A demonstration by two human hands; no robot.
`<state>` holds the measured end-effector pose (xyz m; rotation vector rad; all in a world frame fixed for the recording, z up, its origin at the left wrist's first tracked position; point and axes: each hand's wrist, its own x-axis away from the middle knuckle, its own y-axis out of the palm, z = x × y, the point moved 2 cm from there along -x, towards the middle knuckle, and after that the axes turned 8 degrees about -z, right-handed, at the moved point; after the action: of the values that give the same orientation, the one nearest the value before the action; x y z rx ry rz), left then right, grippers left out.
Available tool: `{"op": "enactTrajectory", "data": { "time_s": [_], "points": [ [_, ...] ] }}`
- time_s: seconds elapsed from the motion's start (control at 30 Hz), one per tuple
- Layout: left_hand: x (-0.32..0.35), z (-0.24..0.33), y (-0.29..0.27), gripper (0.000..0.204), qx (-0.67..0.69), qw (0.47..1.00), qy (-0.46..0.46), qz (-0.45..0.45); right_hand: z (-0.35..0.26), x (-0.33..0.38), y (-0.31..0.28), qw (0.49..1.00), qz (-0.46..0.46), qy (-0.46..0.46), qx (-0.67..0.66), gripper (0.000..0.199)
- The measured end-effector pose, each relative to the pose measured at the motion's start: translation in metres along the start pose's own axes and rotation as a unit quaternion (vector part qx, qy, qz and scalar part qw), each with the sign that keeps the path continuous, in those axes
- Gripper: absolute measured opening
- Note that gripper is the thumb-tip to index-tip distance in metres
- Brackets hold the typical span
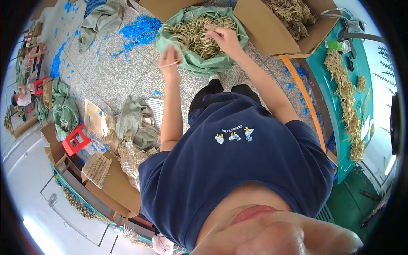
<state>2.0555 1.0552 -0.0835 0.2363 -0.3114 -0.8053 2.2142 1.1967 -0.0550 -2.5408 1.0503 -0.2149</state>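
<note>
The right hand (224, 37) reaches down into a green sack (199, 63) at about twelve o'clock, its fingers curled into the tangled pile of pale, wiry strands (197, 34) that fills the sack's mouth. The left hand (170, 59), at about eleven o'clock from the body, is pinched narrow on a thin strand (171, 63) lifted just clear of the sack's left rim. The likeliest trouble is the tangle: the pieces look hooked into one another, so a pull by the right hand may drag a whole clump up and over the slack cloth rim onto the floor (110, 72), where blue scraps (142, 29) already lie scattered and a thin pale piece would be hard to find. The left hand's pinch looks light, so a snag or a jolt could slip the strand loose. The sack sags with no stiff wall and could fold inward over the pile. A cardboard box (272, 29) of similar stuff stands just beside the sack at one o'clock, so spilled pieces might mix.
</note>
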Motion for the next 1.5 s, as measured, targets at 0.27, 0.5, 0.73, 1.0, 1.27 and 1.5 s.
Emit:
{"op": "enactTrajectory", "data": {
  "time_s": [0.27, 0.5, 0.73, 1.0, 1.27, 1.5],
  "points": [
    [0.011, 0.03, 0.112, 0.022, 0.07, 0.959, -0.175, -0.211, -0.038, 0.038, -0.053, 0.911, 0.186, -0.254, 0.265, 0.039],
    [0.018, 0.03, 0.165, 0.016, -0.038, 0.971, -0.083, -0.221, -0.05, 0.074, -0.099, 0.901, 0.255, -0.228, 0.266, 0.038],
    [0.034, 0.033, 0.156, 0.016, 0.031, 0.898, -0.271, -0.346, -0.05, 0.105, -0.076, 0.895, 0.253, -0.186, 0.318, 0.036],
    [0.062, 0.006, 0.112, 0.018, -0.155, 0.937, -0.043, -0.311, -0.047, 0.122, -0.054, 0.917, 0.171, -0.22, 0.285, 0.034],
    [0.11, -0.005, 0.117, 0.019, -0.15, 0.969, -0.057, -0.188, -0.055, 0.146, -0.056, 0.95, 0.086, -0.223, 0.201, 0.035],
    [0.162, -0.017, 0.139, 0.032, -0.35, 0.936, 0.007, -0.039, -0.049, 0.161, -0.086, 0.985, -0.026, -0.15, 0.083, 0.012]
  ]
}}
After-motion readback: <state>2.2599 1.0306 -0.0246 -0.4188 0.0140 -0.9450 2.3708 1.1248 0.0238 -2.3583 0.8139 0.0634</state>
